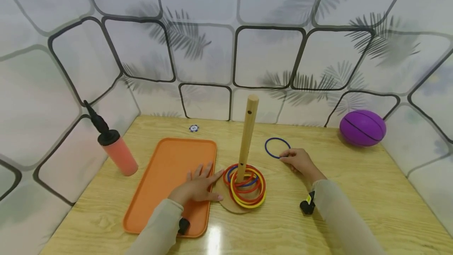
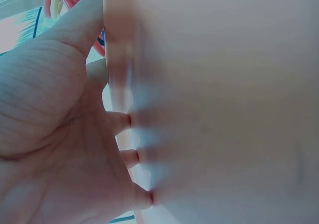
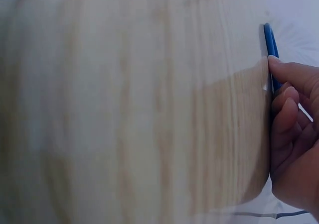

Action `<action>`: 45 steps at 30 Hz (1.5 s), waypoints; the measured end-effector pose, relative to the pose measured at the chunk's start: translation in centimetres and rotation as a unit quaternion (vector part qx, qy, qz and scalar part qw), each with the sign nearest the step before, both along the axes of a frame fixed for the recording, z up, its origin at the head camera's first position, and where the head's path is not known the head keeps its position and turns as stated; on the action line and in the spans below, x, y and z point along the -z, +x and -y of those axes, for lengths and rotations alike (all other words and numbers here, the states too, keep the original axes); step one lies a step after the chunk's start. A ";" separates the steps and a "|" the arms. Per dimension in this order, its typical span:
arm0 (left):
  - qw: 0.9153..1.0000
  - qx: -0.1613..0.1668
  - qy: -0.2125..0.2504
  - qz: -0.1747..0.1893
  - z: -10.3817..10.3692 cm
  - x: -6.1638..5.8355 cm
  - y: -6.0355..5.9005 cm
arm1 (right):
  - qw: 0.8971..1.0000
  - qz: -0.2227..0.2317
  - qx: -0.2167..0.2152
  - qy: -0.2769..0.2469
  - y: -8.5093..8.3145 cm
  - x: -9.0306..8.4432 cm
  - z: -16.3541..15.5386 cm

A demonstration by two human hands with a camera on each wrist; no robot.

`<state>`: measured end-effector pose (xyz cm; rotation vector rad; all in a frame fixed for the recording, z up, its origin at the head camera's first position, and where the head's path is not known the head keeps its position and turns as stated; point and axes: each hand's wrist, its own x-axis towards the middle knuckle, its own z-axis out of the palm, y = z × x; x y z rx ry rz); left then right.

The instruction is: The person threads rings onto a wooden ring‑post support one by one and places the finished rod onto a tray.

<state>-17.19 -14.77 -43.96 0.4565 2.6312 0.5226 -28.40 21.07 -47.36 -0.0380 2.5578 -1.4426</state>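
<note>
My right hand point(image 1: 299, 160) pinches the near edge of a blue ring point(image 1: 277, 138) between thumb and fingers, and the ring lies low along the wooden table. In the right wrist view the blue ring point(image 3: 270, 42) sticks out past the thumb, close to the tabletop. My left hand point(image 1: 198, 186) has its fingers spread, with fingertips down on the orange tray point(image 1: 166, 176); its thumb reaches over the round base point(image 1: 231, 206) of a wooden peg point(image 1: 247, 133). Several red, yellow and blue rings point(image 1: 262, 192) lie piled around the foot of the upright peg.
A pink hand pump point(image 1: 122, 156) with a black handle stands left of the tray. Behind the tray lies a small poker chip point(image 1: 194, 128). The purple ball point(image 1: 362, 128) sits at the back right, against the patterned wall point(image 1: 269, 58).
</note>
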 end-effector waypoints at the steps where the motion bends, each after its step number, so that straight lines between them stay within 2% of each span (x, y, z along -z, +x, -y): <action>1: 1.000 0.000 -0.001 0.000 0.0 0.1 0.0 | 1.000 -0.001 -0.004 0.005 0.0 0.0 0.0; 12: 1.000 0.000 0.005 -0.001 0.0 0.1 0.1 | 1.000 -0.014 -0.013 0.008 1.2 -0.3 -0.5; 17: 1.000 0.000 0.003 -0.003 0.0 0.1 0.0 | 0.998 -0.059 -0.002 0.029 1.8 -0.3 -1.5; 20: 1.000 0.000 0.002 -0.007 0.0 0.2 0.0 | 0.995 -0.084 0.021 0.044 2.2 -0.6 -2.2; 24: 1.000 0.001 0.004 -0.007 0.1 0.2 0.0 | 0.990 -0.122 0.047 0.058 2.9 -1.4 -2.9; 28: 1.000 0.003 0.006 -0.006 0.0 0.0 0.1 | 0.981 -0.174 0.050 0.064 3.5 -2.2 -3.3; 32: 1.000 0.001 0.010 -0.003 -0.1 -0.3 0.3 | 0.978 -0.193 0.053 0.052 3.9 -2.6 -3.6; 40: 1.000 0.002 0.013 -0.002 -0.1 -0.2 0.4 | 0.968 -0.231 0.095 0.037 4.3 -3.0 -3.5; 45: 1.000 0.000 0.012 -0.005 -0.1 -0.2 0.4 | 0.973 -0.217 0.082 -0.005 4.6 -3.7 -3.6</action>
